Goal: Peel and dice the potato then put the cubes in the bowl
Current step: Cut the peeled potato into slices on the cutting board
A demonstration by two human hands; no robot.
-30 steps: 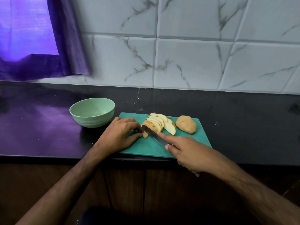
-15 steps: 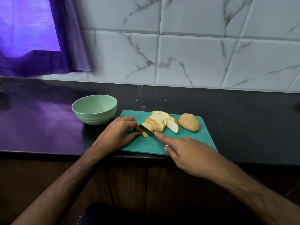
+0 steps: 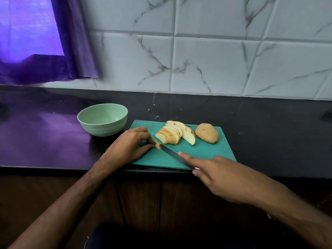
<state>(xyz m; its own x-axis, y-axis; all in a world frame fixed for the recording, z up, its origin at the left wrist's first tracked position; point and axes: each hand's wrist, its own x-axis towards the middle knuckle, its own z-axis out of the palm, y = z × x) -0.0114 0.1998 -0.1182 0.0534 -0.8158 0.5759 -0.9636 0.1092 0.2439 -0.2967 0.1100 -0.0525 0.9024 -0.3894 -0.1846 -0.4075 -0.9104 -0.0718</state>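
On the green cutting board (image 3: 206,153) lies a fanned row of potato slices (image 3: 172,134) with skin on their edges. To their right sits an unpeeled potato half (image 3: 207,133), cut side down. My left hand (image 3: 129,147) pinches a small potato end piece (image 3: 158,145) at the board's left. My right hand (image 3: 221,174) grips a knife (image 3: 173,154), forefinger stretched along the blade's spine; the blade tip touches that small piece. The pale green bowl (image 3: 102,122) stands left of the board with nothing inside.
The board lies near the front edge of a dark counter (image 3: 269,133). A tiled wall (image 3: 206,60) rises behind. A purple curtain (image 3: 75,42) hangs at the back left. Dark cabinet doors are below the counter edge.
The knife has slid off the sliced stack toward me and the left; the small end piece now lies apart from the slices between my left fingers and the blade tip.
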